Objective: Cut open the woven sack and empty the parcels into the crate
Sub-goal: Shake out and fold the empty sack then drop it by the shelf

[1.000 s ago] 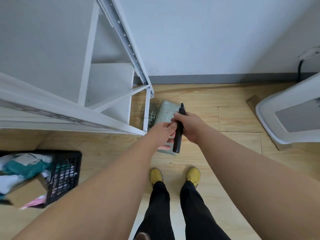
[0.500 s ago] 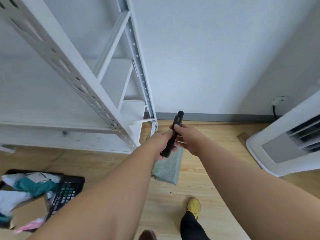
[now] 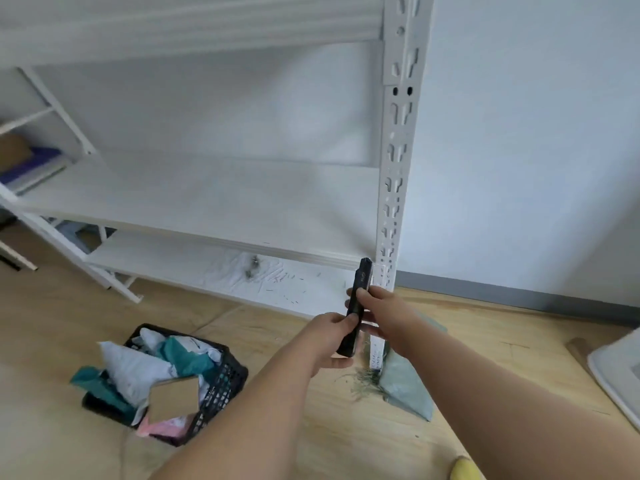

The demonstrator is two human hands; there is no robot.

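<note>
Both hands hold a black utility knife upright in front of the shelf post. My left hand grips its lower end and my right hand pinches its middle. No blade shows. The grey-green woven sack lies flat and folded on the floor under my right forearm, with loose frayed threads beside it. At lower left stands the black plastic crate, heaped with white, teal and pink parcels and a brown cardboard box.
A white metal shelving rack fills the back, with bare white shelf boards. A white appliance sits at the right edge. Wooden floor lies around the crate. A yellow shoe tip shows at the bottom.
The view has swung up and left, so the rack and crate are now in full view. The knife stays held in both hands, raised higher against the shelf post.
</note>
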